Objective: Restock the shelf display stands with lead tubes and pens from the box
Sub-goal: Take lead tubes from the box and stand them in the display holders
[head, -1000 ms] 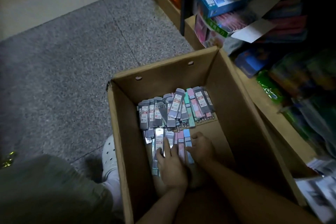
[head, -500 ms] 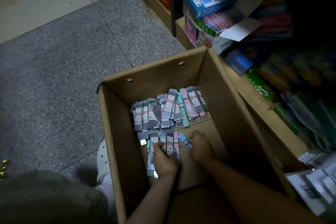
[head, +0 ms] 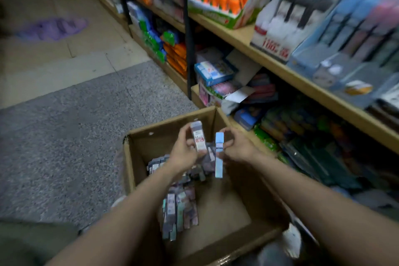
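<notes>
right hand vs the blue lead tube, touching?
Touching. The head view shows the right hand with fingers curled round the upper part of the blue lead tube, holding it upright above the box.

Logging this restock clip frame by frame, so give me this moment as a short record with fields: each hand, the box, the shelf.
left hand: holds a white lead tube with a red label, upright, above the box
right hand: pinches a light blue lead tube near its top; it hangs down
cardboard box: open, on the floor by the shelf, loose lead tubes piled inside
shelf: display stands above, the nearest white stand with red print
image: blurred
</notes>
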{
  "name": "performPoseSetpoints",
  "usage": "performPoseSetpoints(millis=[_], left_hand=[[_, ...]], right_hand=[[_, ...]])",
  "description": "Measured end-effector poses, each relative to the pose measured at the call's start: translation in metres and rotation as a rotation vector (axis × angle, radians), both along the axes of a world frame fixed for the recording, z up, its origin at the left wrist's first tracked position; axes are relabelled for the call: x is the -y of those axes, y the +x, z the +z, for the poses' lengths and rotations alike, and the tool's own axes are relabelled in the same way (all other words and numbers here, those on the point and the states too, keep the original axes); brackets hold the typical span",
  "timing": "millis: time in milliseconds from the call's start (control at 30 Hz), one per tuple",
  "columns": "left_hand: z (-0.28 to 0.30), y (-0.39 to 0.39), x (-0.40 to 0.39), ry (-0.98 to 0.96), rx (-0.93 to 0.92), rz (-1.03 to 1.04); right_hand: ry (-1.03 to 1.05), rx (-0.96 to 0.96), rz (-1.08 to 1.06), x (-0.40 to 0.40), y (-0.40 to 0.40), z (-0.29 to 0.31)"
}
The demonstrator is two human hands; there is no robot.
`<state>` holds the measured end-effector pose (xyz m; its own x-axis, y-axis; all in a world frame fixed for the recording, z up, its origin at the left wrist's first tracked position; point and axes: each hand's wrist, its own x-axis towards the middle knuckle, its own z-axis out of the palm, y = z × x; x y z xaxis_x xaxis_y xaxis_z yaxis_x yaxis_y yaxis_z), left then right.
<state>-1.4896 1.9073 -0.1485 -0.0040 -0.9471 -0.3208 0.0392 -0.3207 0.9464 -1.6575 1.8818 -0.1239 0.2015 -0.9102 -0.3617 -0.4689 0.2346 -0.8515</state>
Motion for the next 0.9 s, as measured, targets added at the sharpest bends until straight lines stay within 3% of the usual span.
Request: performPoseSetpoints(millis=[167, 333, 533, 667, 767, 900], left_hand=[[0.103, -0.007, 0.041, -0.349, 0.198, -0.313], [0.169, -0.037, 0.05, -0.485, 0.201, -0.499], [0.184, -0.089, 0.054, -0.533, 0.13, -0.576], [0.194, -0.123, 0.065, -0.541, 0.006, -0.605], [0.199, -0.142, 0.074, -0.546, -0.092, -0.587], [0.208, -0.153, 0.09, -0.559, -0.185, -0.525]], right_hand=[[-0.277, -0.015, -0.079, -0.003, -0.032, 0.118], [-0.532, -0.175, -0.133, -0.023, -0.071, 0.186], [-0.694, -0.359, -0.317, -0.034, -0.128, 0.23], [-0.797, -0.395, -0.45, -0.032, -0.168, 0.262], [-0.903, -0.526, -0.53, -0.03, -0.192, 0.28], [-0.897, -0.599, -0.573, -0.019, -0.207, 0.286]])
